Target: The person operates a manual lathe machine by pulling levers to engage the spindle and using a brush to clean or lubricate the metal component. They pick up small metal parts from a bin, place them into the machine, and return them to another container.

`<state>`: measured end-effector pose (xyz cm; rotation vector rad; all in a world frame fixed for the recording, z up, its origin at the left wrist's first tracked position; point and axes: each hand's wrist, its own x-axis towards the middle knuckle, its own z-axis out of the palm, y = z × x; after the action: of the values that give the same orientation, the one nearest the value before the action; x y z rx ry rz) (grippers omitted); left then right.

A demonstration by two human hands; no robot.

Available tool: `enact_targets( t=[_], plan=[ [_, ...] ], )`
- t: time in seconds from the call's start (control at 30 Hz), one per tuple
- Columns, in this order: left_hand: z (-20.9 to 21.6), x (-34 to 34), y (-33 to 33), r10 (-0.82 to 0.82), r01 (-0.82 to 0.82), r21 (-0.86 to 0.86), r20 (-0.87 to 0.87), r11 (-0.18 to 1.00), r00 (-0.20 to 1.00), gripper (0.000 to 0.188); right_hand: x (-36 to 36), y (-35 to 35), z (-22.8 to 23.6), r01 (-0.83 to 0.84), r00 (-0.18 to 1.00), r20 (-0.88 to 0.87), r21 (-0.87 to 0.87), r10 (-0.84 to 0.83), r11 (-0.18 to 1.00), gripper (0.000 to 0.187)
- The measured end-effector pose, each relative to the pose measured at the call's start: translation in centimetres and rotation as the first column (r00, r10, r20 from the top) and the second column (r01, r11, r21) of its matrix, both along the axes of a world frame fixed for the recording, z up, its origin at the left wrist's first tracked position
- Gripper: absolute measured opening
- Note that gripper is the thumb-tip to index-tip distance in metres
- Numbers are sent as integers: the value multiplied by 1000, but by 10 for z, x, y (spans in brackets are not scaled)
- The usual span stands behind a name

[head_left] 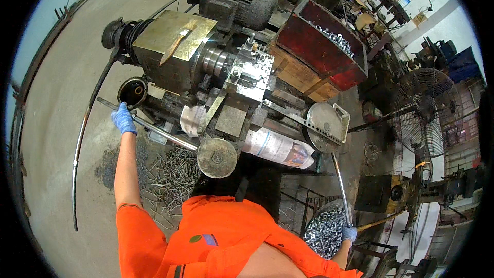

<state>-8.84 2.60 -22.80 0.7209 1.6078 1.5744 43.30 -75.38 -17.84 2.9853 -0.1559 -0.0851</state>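
My left hand [124, 119], in a blue glove, is closed around the outer part of a long metal lever [165, 134]. This lever slopes down to a round metal disc [217, 158] at the front of a lathe. Over at the lower right, my right hand [349, 233], also in a blue glove, grips the lower end of a shiny steel rod [341, 188]. That rod rises to a larger round disc [324, 126] on the lathe's right. Between the two stand the lathe's headstock [167, 46], chuck [215, 62] and tool block [250, 74].
A bucket of small metal parts [324, 234] stands beside my right hand. Metal rods [172, 177] lie heaped on the floor below the left lever. Behind the lathe are a motor [236, 4] and a red bin [319, 44]. A large fan [427, 110] stands right.
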Motion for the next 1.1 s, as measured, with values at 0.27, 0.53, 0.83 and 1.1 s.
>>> enact_targets(
  t=[0.27,0.53,0.83,1.1],
  plan=[
    [-1,-3,-1,-49,49,20,-1,999,999,17,-13,10,11,-7,999,-33,70,10,997,43],
    [-2,-3,-2,-46,46,47,6,998,999,16,-10,3,0,64,998,16,23,-64,998,40],
    [-1,-4,-3,-50,48,50,30,998,998,14,-11,0,-3,63,998,-1,81,-63,995,39],
    [-10,-6,3,-46,41,74,65,996,997,15,-10,-15,-16,43,997,60,90,-48,995,40]
  ],
)
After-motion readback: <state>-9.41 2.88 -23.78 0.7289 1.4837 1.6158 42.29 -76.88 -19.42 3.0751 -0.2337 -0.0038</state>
